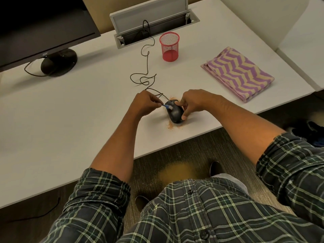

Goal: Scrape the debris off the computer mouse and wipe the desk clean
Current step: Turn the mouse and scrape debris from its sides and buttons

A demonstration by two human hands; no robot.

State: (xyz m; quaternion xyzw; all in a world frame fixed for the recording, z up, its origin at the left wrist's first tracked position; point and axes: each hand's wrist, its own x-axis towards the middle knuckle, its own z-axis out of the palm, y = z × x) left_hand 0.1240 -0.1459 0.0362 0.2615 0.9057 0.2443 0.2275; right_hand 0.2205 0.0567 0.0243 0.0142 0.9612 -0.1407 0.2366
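I see the black computer mouse [175, 113] lying on the white worktop [70, 120] near its front edge, with both hands on it. My right hand [192, 104] curls over the far and right side of the mouse, fingers bent around its body and the thumb pressed low against its near end, so that grip is closed on the mouse. My left hand [145, 102] pinches a small blue tool [167, 107] between fingertips, its pale tip touching the top left of the mouse; that grip is closed on the tool. Orange-brown debris [172, 127] lies scattered on the worktop just in front of the mouse, and a smaller patch shows just behind it. The mouse cable [147, 67] runs away in loose loops to an open cable hatch [154, 23] at the back. A red mesh cup [169, 47] stands upright near the hatch. A folded purple and cream zigzag cloth [238, 72] lies well apart to the right. A dark monitor [43, 27] stands at the far left on its round base
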